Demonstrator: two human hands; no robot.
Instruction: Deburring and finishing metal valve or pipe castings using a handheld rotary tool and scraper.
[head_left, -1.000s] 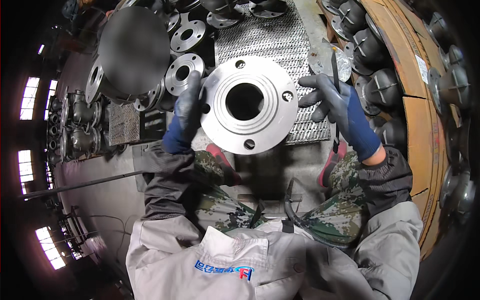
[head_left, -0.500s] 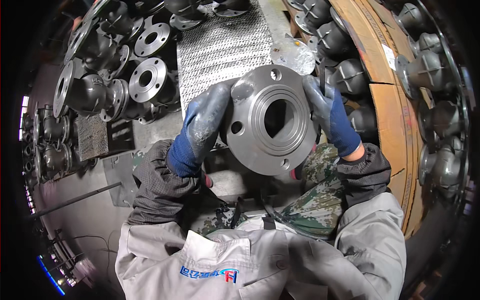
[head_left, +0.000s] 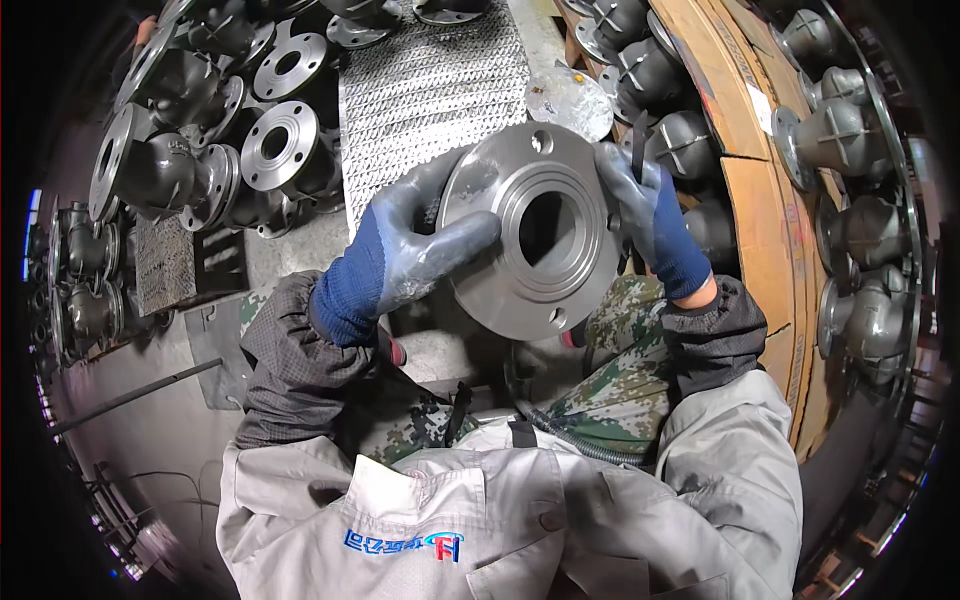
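A grey cast valve body (head_left: 506,292) is raised in front of me, its round flange face tilted up toward me. The flange has a ringed centre bore and several bolt holes. My left hand (head_left: 418,235), in a grey-coated blue glove, grips its left side with the thumb laid across the face. On the opposite rim, my gloved right hand (head_left: 642,205) is closed around the edge. A thin dark flat tool (head_left: 639,142) sticks up from between the right fingers; its kind cannot be made out. The casting's underside is hidden behind the flange.
A textured metal-topped bench (head_left: 430,90) lies beyond the casting, with a round metal plate (head_left: 570,102) at its right. Similar flanged castings (head_left: 280,145) crowd the left, and more (head_left: 682,145) stand at the right beside cardboard (head_left: 765,215). A dark rod (head_left: 140,396) extends at lower left.
My left thumb has moved from the flange's edge onto its face, beside the centre bore. The right hand keeps its grip on the rim. The whole view has shifted slightly.
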